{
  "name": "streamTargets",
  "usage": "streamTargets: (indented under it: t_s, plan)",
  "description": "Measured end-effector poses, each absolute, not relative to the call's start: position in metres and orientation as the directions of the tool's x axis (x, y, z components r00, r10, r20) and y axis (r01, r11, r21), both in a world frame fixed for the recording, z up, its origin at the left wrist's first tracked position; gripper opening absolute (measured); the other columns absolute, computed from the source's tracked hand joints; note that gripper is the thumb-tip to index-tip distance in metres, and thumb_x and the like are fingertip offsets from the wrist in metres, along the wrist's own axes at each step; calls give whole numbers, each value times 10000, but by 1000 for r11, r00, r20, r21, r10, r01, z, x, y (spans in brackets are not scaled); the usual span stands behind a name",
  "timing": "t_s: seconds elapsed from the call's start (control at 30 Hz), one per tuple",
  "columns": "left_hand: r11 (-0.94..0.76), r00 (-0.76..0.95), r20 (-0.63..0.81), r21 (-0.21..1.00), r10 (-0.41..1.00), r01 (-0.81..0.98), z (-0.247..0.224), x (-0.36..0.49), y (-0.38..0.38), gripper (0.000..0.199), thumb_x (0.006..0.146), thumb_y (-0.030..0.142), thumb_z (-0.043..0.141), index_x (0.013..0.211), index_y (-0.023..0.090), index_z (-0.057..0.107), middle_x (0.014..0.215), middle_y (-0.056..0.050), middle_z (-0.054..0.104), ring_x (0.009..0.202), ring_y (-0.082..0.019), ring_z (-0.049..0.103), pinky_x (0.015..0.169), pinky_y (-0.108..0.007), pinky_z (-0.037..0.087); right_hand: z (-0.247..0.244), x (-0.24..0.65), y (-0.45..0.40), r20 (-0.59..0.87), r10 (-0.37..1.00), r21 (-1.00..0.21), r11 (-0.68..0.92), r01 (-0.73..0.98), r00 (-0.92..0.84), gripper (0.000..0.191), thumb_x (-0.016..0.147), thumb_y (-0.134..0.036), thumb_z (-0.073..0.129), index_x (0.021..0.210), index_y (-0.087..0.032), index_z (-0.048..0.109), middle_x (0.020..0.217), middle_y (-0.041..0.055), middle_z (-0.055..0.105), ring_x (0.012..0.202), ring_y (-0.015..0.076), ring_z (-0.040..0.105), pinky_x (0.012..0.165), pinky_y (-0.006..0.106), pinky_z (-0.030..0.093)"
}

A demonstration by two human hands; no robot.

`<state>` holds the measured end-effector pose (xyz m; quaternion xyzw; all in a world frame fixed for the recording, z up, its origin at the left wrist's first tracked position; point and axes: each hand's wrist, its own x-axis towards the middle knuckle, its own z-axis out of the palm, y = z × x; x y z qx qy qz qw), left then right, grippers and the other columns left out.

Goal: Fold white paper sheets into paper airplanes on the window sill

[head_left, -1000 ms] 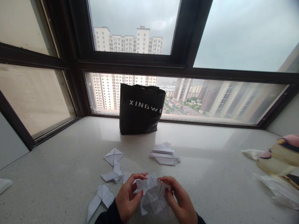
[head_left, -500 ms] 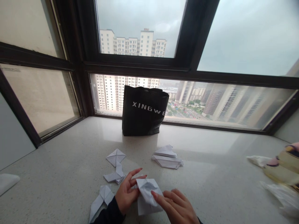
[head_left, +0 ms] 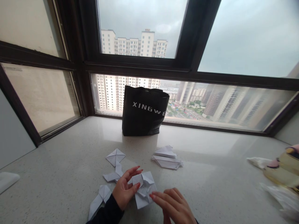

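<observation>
Between my hands is a folded white sheet of paper (head_left: 141,203), squarish, with raised flaps around a creased middle. My left hand (head_left: 126,189) grips its left side, the thumb lying on a flap and the fingers along the far edge. My right hand (head_left: 174,203) touches the paper's right edge with its fingertips; whether it pinches a fold there I cannot make out. Just left of my left hand lie a pinwheel-like folded paper (head_left: 112,177), partly hidden, and another folded paper (head_left: 96,203) near my sleeve. A square folded paper (head_left: 116,157) with crossing creases lies farther back.
Two folded paper shapes (head_left: 167,158) lie together beyond my hands on the speckled white sill (head_left: 210,174). A black bag (head_left: 144,113) stands against the window. At the right are a plush-like object (head_left: 283,166) and crumpled white plastic (head_left: 280,197). A white object (head_left: 8,182) lies far left.
The paper in my hands has turned and its flaps have opened out, showing the creased middle. My left thumb now rests on a flap; my right fingertips have shifted to the right edge.
</observation>
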<state>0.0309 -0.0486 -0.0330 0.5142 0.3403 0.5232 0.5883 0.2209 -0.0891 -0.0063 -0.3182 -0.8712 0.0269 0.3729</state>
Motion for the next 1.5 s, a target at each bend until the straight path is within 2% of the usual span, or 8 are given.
streamTargets:
  t_s: [0.23,0.5,0.6,0.67,0.8,1.03,1.33,1.5]
  plan:
    - [-95,299,189,948,935,-302,-20,38,-61,421,685,275,601,1073,204,455,1094,-109,529,952,-215,531,736,-306,440,-23,223,-79,342,934,-870,358,339,-108,339,769,-288,464,1093,-191,441,776,41,601,586,148,544,530,251,441]
    - [-145,393,202,975,897,-169,-20,41,-65,476,739,304,514,1171,184,355,1169,-129,463,870,-191,569,741,-290,451,-25,219,-76,10,963,-989,49,140,-270,298,681,-436,544,700,-141,586,662,31,628,614,160,561,543,227,413]
    - [-281,337,196,933,921,225,-10,21,-36,435,771,259,405,1191,178,322,1178,-107,453,927,-174,537,723,-261,461,-28,221,-74,9,975,-981,52,188,-224,340,671,-479,529,687,-145,589,618,20,619,589,153,552,528,217,409]
    - [-225,217,92,626,972,747,1,0,-8,396,763,243,389,1155,191,372,1120,-63,504,918,-146,532,692,-224,463,-30,222,-73,4,976,-981,47,191,-217,345,674,-487,521,682,-148,586,618,21,618,585,153,551,522,214,407]
    - [21,-57,84,383,995,923,12,-43,35,407,675,299,494,984,36,510,1037,-211,508,1018,-327,429,843,-450,313,-32,223,-72,-1,971,-986,39,164,-238,315,692,-449,523,710,-140,581,659,34,624,583,149,545,514,214,396]
    - [112,-133,62,262,989,959,0,-62,54,338,523,420,619,679,126,570,827,-142,589,869,-321,518,714,-387,393,-33,223,-72,21,975,-982,61,177,-220,294,706,-419,523,712,-130,576,645,35,612,570,139,529,509,212,381]
    - [-244,107,353,371,930,896,39,-11,18,110,741,228,454,778,167,537,790,-26,599,747,-150,536,680,-243,392,-38,225,-69,-48,977,-998,-53,-17,-210,238,673,-370,590,670,-133,571,574,-8,597,501,99,511,450,175,340]
    - [-862,500,823,-26,269,507,30,44,-43,184,804,163,396,718,194,556,786,3,610,687,-133,482,640,-257,324,-30,224,-68,-22,972,-982,-65,-180,-235,209,631,-347,638,708,-155,608,582,-4,631,541,140,565,531,225,412]
